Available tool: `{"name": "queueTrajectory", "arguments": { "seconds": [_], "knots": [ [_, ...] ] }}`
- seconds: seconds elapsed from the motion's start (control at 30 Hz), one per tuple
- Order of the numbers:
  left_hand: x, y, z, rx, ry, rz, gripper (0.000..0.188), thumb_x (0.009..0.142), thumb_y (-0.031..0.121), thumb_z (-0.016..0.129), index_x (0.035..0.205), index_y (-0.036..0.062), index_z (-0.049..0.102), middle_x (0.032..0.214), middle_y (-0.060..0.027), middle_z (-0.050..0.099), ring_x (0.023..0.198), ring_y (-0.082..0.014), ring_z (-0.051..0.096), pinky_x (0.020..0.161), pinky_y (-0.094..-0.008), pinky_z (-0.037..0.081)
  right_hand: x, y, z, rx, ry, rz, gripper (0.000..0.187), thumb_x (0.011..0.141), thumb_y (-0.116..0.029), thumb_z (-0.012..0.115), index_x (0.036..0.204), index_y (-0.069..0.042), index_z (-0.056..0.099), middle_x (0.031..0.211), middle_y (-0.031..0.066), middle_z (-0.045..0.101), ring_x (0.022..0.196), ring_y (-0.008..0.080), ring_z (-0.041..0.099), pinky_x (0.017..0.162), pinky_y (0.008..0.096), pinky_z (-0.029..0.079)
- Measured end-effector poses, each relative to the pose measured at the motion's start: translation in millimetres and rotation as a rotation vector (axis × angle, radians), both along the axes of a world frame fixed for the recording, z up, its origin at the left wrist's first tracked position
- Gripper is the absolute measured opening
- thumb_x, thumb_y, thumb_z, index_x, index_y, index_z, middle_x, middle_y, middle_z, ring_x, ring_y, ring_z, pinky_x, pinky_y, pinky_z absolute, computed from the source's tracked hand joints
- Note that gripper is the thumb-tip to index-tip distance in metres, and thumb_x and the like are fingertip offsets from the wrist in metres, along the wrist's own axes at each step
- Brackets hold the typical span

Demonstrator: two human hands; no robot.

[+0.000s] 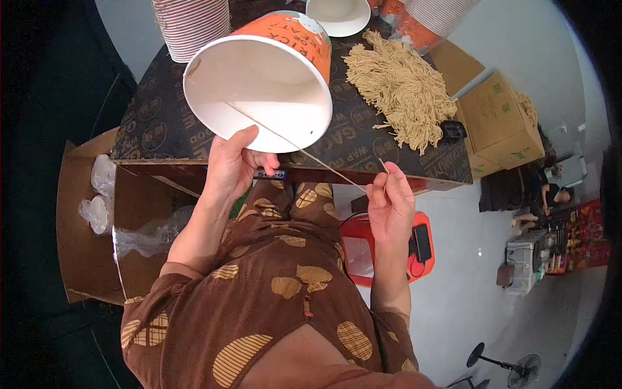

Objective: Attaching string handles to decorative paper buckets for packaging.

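An orange paper bucket [272, 84] with a white inside is tipped so its mouth faces me at the table's near edge. My left hand [227, 165] grips its lower rim, thumb inside the wall and fingers beneath. A thin tan cord [304, 153] stretches from the bucket's inside, past my left thumb, down to my right hand [392, 204]. That hand is closed in a pinch on the cord, and a short end pokes up above the fingers. Whether the cord passes through the bucket's wall I cannot tell. On the table to the right lies a heap of cut tan cords [402, 87].
Stacked paper buckets [192, 26] stand at the far left, with another white-lined bucket [338, 14] at the back. A cardboard box [499, 120] is beside the table's right end. An open carton [91, 259] with plastic bags sits lower left. Below my right hand is an orange stool [424, 259].
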State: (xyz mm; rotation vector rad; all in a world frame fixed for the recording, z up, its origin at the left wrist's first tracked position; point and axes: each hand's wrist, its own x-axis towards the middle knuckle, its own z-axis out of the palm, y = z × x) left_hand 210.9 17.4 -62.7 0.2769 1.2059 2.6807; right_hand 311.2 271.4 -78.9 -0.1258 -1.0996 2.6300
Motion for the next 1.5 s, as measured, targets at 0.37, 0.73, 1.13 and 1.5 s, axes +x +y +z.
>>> {"name": "queueTrajectory", "arguments": {
  "seconds": [0.37,0.73,1.13,1.5],
  "knots": [
    [6.1,9.7,0.6,0.009,-0.049,-0.038,0.03,0.093,0.008,0.046,0.113,-0.0149,0.046,0.08,-0.0217,0.064,0.054,-0.0255,0.065,0.043,-0.0313,0.056,1.5,-7.4,8.2,0.249,-0.16,0.062,0.014,0.09,-0.006,0.063,0.1,0.003,0.064,0.086,0.0172,0.07,0.054,0.0089,0.05,0.05,0.0202,0.039],
    [14.0,17.5,-0.8,0.054,-0.15,-0.137,0.032,0.093,0.01,0.048,0.11,-0.0163,0.047,0.077,-0.0219,0.065,0.052,-0.0259,0.064,0.042,-0.0304,0.055,0.7,-30.7,25.5,0.493,-0.078,-0.034,0.004,0.09,-0.001,0.06,0.091,0.001,0.062,0.072,0.0026,0.06,0.06,0.0055,0.05,0.054,0.0182,0.037],
    [19.2,33.5,-5.8,0.383,-0.47,-0.487,0.027,0.088,0.012,0.056,0.107,-0.0074,0.055,0.078,-0.0233,0.066,0.05,-0.0194,0.06,0.043,-0.0249,0.05,-5.5,-50.4,54.5,0.957,0.425,-0.409,0.012,0.082,0.012,0.063,0.089,0.002,0.059,0.082,0.0035,0.053,0.063,0.0057,0.042,0.052,0.0191,0.033],
    [28.0,43.2,-6.7,0.457,-0.495,-0.589,0.028,0.089,0.01,0.054,0.111,-0.0056,0.054,0.082,-0.0209,0.067,0.055,-0.0212,0.064,0.044,-0.0245,0.051,-12.1,-54.6,53.7,1.093,0.478,-0.406,0.011,0.086,0.008,0.059,0.094,0.003,0.056,0.09,0.0072,0.055,0.081,0.0133,0.049,0.072,0.023,0.041]
  ]
}}
